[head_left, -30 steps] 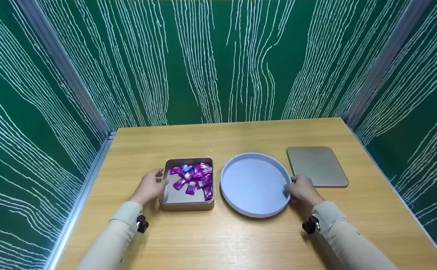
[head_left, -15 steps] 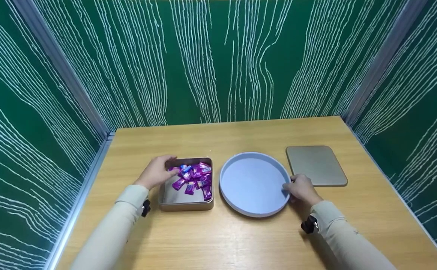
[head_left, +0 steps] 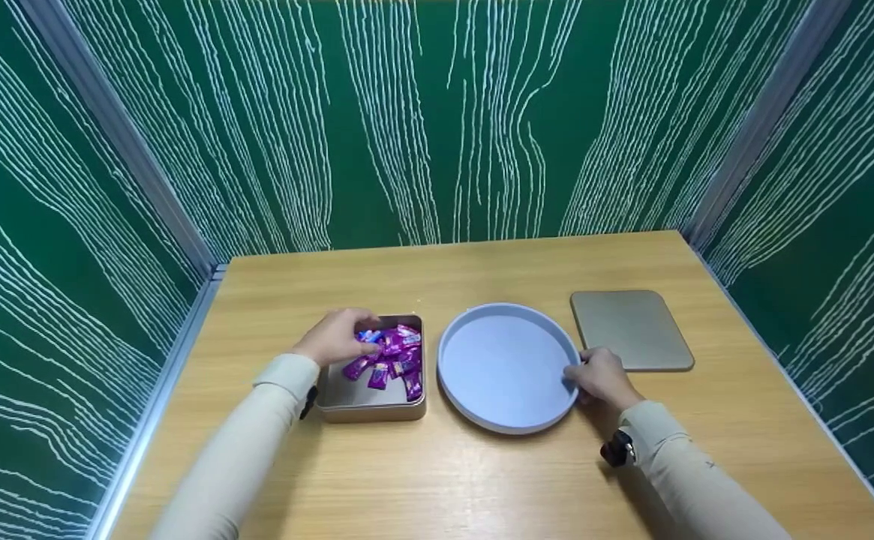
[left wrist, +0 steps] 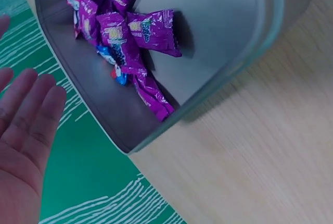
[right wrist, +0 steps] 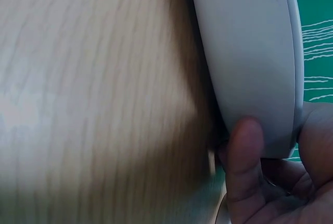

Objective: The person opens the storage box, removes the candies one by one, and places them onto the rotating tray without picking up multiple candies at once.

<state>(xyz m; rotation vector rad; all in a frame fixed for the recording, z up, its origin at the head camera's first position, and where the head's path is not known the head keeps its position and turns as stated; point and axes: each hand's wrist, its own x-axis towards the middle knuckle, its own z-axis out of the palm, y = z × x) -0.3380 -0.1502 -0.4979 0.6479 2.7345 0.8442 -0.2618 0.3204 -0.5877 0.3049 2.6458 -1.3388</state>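
Note:
My left hand [head_left: 334, 337] hovers over the left side of an open square metal tin [head_left: 373, 414], fingers reaching above the candies. Inside lie several purple-wrapped candies [head_left: 400, 360] with grape pictures, and a blue-and-red wrapper [left wrist: 118, 74] shows among them in the left wrist view. There, the fingers [left wrist: 44, 114] are extended beside the tin wall, holding nothing. My right hand [head_left: 605, 377] grips the right rim of a shallow, round, pale blue-grey tray [head_left: 508, 367]. In the right wrist view, one finger lies against the tray's outer side [right wrist: 250, 52].
A flat square metal lid [head_left: 632, 331] lies on the wooden table [head_left: 467, 487], behind and right of the tray. The tin and tray stand side by side with a narrow gap. Green walls [head_left: 376, 202] with white lines enclose the table at the back and sides.
My left hand has moved from the tin's left edge to the right and slightly away, over the candies. The right hand keeps its grip on the tray, which stays in place.

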